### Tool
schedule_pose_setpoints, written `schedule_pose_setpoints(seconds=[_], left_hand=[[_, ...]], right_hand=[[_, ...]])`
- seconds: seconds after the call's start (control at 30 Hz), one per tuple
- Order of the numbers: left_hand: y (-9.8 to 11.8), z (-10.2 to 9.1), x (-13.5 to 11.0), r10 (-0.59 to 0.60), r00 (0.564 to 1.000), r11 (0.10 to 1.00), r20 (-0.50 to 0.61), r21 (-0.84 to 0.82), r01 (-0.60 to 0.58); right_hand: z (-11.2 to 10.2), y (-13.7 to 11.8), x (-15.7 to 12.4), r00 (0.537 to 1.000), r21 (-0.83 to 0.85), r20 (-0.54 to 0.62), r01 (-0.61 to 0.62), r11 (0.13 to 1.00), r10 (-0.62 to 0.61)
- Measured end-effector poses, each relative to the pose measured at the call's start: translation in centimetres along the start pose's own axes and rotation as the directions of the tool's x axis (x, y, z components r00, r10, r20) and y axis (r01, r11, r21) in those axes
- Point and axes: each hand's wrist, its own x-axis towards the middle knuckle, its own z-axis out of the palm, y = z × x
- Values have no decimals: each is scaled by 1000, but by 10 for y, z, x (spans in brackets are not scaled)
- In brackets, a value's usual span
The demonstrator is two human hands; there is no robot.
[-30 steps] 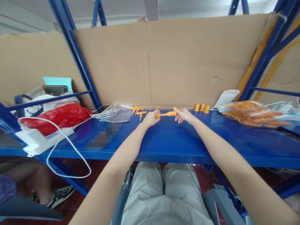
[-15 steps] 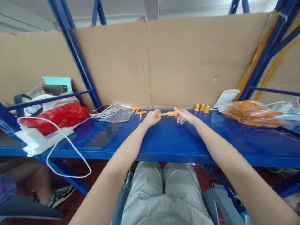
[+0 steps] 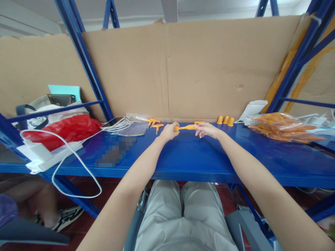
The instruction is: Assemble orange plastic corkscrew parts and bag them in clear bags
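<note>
Left hand (image 3: 169,131): grip closed round the tool's (image 3: 188,127) 9 o'clock end. Right hand (image 3: 208,130): grip pinched at its 3 o'clock end, remaining fingers loosely curled. Tool lies roughly level between the 2 hands, over the desk (image 3: 193,153). 3 caps (image 3: 225,120) at 3 o'clock.

One red bag (image 3: 70,131) lay at the left end of the blue table (image 3: 193,157). One white power strip (image 3: 56,161), plug attached, sat at the front left corner; one white cable (image 3: 81,168) hung in a loop past the front edge. One dark item (image 3: 116,152), blurred out, lay near that edge, left. One coiled white cable (image 3: 120,126) lay toward the rear edge. One cardboard panel (image 3: 230,62) stood along the rear edge.
</note>
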Motion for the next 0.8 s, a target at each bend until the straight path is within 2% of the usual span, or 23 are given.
schedule_pose_setpoints(seconds=[0.4,0.6,0.8], left_hand=[[1,-1,0,22,1000,999,-13,23,-22],[6,-5,-1,17,1000,999,-22,50,-16],[8,-6,-1,1,999,998,-36,65,2]], right_hand=[[7,0,7,997,39,-83,8,999,-5],[12,-5,7,988,77,-134,-63,995,73],[14,-9,7,977,154,-130,-147,977,167]])
